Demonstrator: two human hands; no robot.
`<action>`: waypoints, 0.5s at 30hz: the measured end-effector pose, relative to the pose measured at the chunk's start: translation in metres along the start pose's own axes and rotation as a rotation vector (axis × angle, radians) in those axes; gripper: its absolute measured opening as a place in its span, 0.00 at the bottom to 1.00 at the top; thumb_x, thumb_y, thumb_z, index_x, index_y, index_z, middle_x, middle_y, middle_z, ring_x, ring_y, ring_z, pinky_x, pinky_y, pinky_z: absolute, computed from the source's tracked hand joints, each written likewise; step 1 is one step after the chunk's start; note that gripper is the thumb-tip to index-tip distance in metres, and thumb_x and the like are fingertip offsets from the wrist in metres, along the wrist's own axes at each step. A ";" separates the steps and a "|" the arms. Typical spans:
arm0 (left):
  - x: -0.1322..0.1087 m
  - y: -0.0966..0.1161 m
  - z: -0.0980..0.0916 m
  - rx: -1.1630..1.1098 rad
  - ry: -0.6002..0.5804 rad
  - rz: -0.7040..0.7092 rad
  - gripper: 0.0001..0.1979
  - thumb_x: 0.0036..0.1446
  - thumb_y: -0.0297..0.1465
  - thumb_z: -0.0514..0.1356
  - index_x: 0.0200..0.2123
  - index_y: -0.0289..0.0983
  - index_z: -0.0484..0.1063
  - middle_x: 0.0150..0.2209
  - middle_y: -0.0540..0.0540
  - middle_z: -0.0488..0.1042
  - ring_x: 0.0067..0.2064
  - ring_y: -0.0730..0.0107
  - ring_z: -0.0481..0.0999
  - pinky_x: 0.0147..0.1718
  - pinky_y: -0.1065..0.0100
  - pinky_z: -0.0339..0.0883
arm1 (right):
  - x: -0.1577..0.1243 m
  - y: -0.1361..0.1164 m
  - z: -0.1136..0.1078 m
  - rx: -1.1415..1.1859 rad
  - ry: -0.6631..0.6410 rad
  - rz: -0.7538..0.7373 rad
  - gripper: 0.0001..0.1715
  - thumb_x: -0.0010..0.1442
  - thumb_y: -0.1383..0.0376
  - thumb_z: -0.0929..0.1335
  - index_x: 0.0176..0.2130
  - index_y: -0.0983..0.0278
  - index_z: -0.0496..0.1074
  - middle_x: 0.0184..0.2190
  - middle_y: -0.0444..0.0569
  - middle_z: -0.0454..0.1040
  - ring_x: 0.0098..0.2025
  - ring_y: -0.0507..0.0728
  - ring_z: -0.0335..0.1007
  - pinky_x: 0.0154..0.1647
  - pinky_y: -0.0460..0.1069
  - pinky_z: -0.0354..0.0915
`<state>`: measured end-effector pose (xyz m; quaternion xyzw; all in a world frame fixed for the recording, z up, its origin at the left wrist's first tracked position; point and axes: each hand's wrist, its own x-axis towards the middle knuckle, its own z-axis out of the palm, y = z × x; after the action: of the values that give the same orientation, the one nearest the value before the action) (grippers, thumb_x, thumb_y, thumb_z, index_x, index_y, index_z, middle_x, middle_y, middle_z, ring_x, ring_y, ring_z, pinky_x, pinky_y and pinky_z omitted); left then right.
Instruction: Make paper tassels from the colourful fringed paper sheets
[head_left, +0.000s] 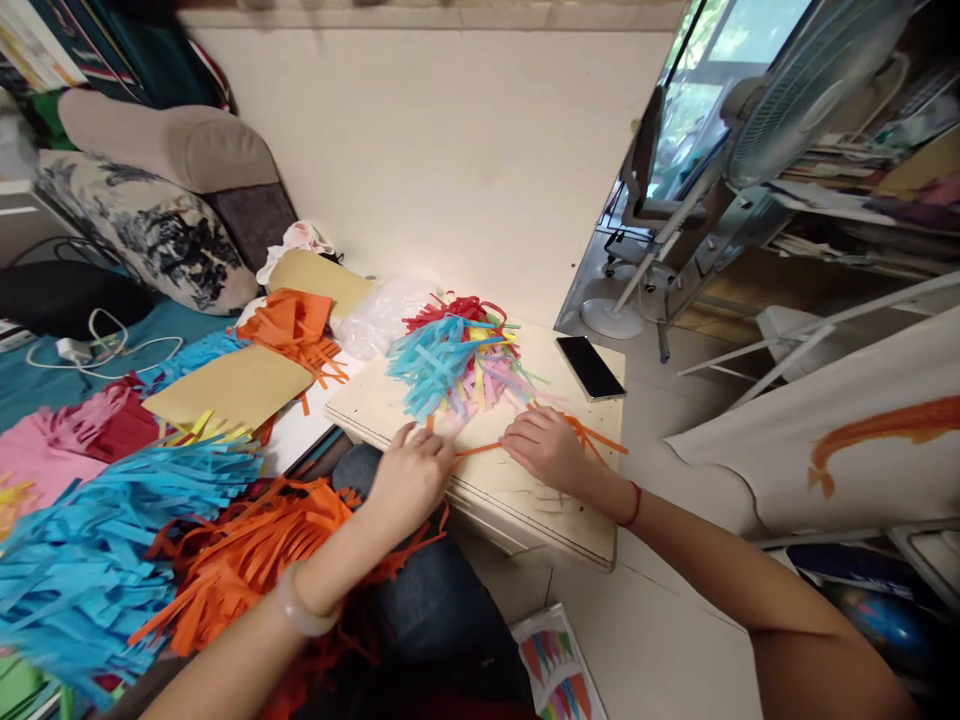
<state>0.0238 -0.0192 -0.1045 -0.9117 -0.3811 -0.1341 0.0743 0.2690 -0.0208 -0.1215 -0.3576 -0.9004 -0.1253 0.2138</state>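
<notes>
Orange fringed paper bundle (255, 545) on the lap, narrow orange paper strip (480, 451) between two hands

It spills over a leg in dark blue denim (442, 600). Just beside it, to the left, lies a bright blue fringed paper bundle (82, 550); to the right of the leg, a white sheet with multicoloured printed fringes (559, 665) lies low, near the floor.

Farther in, the left hand (418, 470), a pale smooth bangle (306, 604) on its wrist, has its fingers curled, its grip closed on the left end of the strip. The strip runs nearly straight over a cream rectangular table (581, 525) to the right hand (546, 448), whose wrist wears a thin red cord (636, 503). Those fingers bend over the strip, their undersides hidden, so I cannot tell whether that grip pinches it or presses it down. Loose orange strips (600, 440) stick out beyond the right hand.

Behind the hands, on the table, sits a light blue, red, pink and yellow pile of cut paper strips (435, 362), with a black rectangular phone (590, 368) to its right. A plain off-white upright panel (420, 150) stands behind, and a grey standing fan (814, 95) rises to the right.
</notes>
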 end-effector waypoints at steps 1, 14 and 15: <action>-0.009 -0.008 -0.004 0.035 -0.028 -0.037 0.07 0.56 0.23 0.55 0.30 0.35 0.72 0.29 0.41 0.75 0.37 0.55 0.75 0.47 0.51 0.64 | -0.001 0.001 -0.002 -0.003 0.007 0.009 0.10 0.65 0.68 0.63 0.35 0.63 0.73 0.35 0.48 0.76 0.40 0.55 0.66 0.44 0.53 0.57; 0.015 0.038 0.026 -0.061 0.169 0.076 0.06 0.61 0.26 0.56 0.35 0.33 0.73 0.31 0.45 0.74 0.39 0.61 0.71 0.45 0.61 0.63 | 0.001 -0.011 0.016 -0.098 -0.054 -0.058 0.13 0.66 0.68 0.61 0.32 0.65 0.72 0.31 0.48 0.74 0.38 0.55 0.63 0.42 0.53 0.57; 0.016 0.040 0.035 -0.048 0.189 0.080 0.06 0.61 0.25 0.56 0.34 0.33 0.73 0.30 0.46 0.73 0.38 0.62 0.70 0.45 0.62 0.63 | -0.001 -0.011 0.016 -0.093 -0.060 -0.058 0.13 0.66 0.68 0.61 0.33 0.65 0.72 0.31 0.48 0.74 0.38 0.55 0.63 0.42 0.53 0.57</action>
<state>0.0694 -0.0278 -0.1343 -0.9111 -0.3322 -0.2254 0.0934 0.2572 -0.0226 -0.1369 -0.3445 -0.9096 -0.1623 0.1660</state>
